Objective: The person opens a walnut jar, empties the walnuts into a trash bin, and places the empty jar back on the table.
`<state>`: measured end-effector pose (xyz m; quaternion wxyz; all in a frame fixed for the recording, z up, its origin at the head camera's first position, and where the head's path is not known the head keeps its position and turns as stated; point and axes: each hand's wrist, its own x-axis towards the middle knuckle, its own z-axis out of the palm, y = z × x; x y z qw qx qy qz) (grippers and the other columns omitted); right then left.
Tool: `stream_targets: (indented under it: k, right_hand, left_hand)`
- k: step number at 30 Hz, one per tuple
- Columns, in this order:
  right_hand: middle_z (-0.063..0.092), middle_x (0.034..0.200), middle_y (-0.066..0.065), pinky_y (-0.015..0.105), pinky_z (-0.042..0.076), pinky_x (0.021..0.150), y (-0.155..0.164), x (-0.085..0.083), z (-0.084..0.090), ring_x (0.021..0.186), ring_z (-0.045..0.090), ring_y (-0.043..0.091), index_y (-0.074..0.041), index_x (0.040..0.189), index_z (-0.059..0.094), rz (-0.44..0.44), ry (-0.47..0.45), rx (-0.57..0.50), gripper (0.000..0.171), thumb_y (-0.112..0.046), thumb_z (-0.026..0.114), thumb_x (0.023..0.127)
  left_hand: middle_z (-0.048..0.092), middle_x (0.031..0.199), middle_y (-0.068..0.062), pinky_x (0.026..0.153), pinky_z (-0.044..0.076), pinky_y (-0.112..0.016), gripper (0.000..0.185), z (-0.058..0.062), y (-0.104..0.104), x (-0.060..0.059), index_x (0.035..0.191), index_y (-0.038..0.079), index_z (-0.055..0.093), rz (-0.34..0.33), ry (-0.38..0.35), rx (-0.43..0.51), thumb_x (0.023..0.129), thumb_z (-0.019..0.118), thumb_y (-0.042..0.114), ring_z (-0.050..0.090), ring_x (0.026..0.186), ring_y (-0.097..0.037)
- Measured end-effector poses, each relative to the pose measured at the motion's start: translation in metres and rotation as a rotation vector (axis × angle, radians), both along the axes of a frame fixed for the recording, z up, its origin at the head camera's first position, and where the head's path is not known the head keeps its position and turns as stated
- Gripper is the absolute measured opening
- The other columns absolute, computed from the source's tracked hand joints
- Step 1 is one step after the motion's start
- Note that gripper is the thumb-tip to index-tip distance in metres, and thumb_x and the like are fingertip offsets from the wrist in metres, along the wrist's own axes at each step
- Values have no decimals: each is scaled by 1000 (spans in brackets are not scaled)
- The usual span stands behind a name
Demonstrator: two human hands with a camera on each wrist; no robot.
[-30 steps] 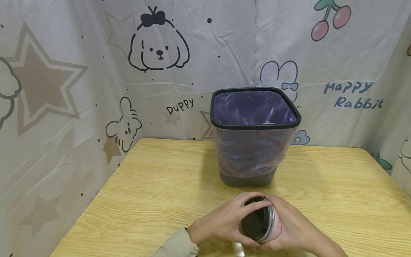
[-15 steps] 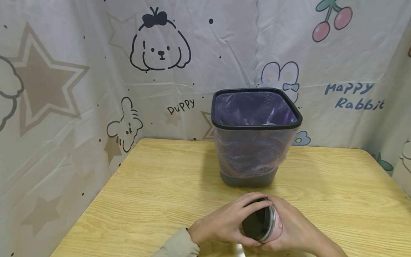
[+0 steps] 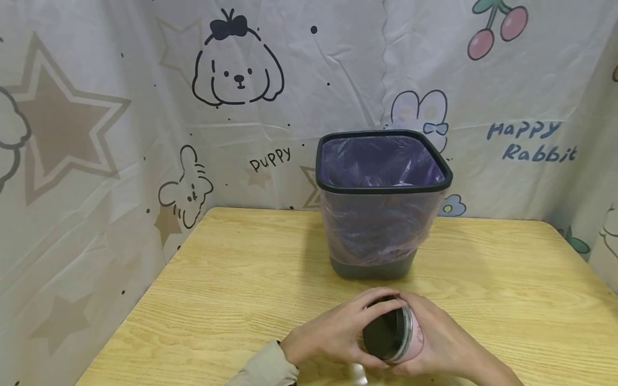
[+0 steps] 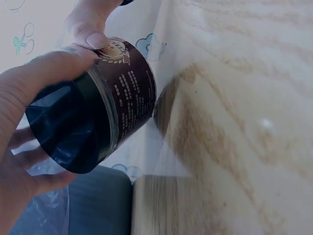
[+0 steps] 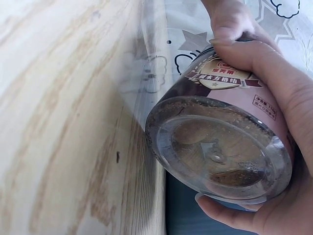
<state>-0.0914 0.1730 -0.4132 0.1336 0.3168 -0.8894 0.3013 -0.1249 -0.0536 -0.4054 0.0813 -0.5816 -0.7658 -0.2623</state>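
A round clear plastic jar (image 5: 215, 152) with a black lid (image 3: 383, 335) and a pink and dark brown label is held tilted over the near part of the table. My left hand (image 3: 340, 329) grips the lid, thumb on one side and fingers spread round the other. From the right, my right hand (image 3: 441, 340) wraps round the jar's body. Its see-through base faces the right wrist camera, with some brown residue visible inside. Printed text on the label (image 4: 134, 88) shows in the left wrist view. The hands cover much of the jar in the head view.
A dark grey bin (image 3: 374, 271) lined with a thin purple bag stands on the wooden table (image 3: 241, 268), just beyond the hands. Behind hangs a pale printed cloth (image 3: 289, 64). A small bright patch lies below the left hand; what it is I cannot tell.
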Motion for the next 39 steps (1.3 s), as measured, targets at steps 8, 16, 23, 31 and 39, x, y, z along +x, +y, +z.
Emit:
stream_targets:
  k: [8, 16, 23, 31, 39]
  right_hand:
    - [54, 123, -14, 31, 54, 79, -1, -1, 0, 101, 57, 7, -16, 134, 49, 12, 18, -2, 105, -59, 90, 48]
    - [57, 118, -12, 31, 53, 77, 0, -1, -1, 98, 57, 7, -15, 132, 50, 7, 58, 8, 105, -57, 91, 46]
    - [56, 120, -10, 32, 54, 77, 0, 0, -1, 99, 57, 9, -14, 132, 50, -2, 46, 18, 104, -57, 91, 47]
    - [56, 119, -14, 30, 53, 77, 0, 0, -1, 98, 57, 5, -15, 132, 51, 6, 14, -9, 104, -57, 91, 45]
    - [58, 119, -8, 31, 54, 76, 0, 0, -2, 98, 57, 8, -15, 133, 50, 8, 41, 2, 104, -58, 91, 47]
  left_hand:
    - [21, 155, -8, 111, 28, -24, 111, 0, -2, 2, 153, 15, 20, 46, -16, -47, 69, 87, 41, 24, 141, -16]
    - [24, 154, -10, 111, 28, -23, 109, -2, -2, 2, 154, 12, 17, 66, 10, -58, 72, 84, 41, 27, 140, -16]
    - [21, 156, -9, 113, 25, -25, 118, 0, -3, 2, 155, 10, 13, 105, 52, -89, 69, 84, 50, 23, 143, -18]
    - [23, 154, -8, 112, 26, -25, 107, 0, -2, 1, 153, 14, 22, 36, 27, -52, 71, 86, 37, 25, 141, -16]
    - [20, 155, -8, 112, 25, -25, 110, -1, -2, 2, 154, 15, 19, 53, 37, -65, 70, 86, 40, 22, 142, -17]
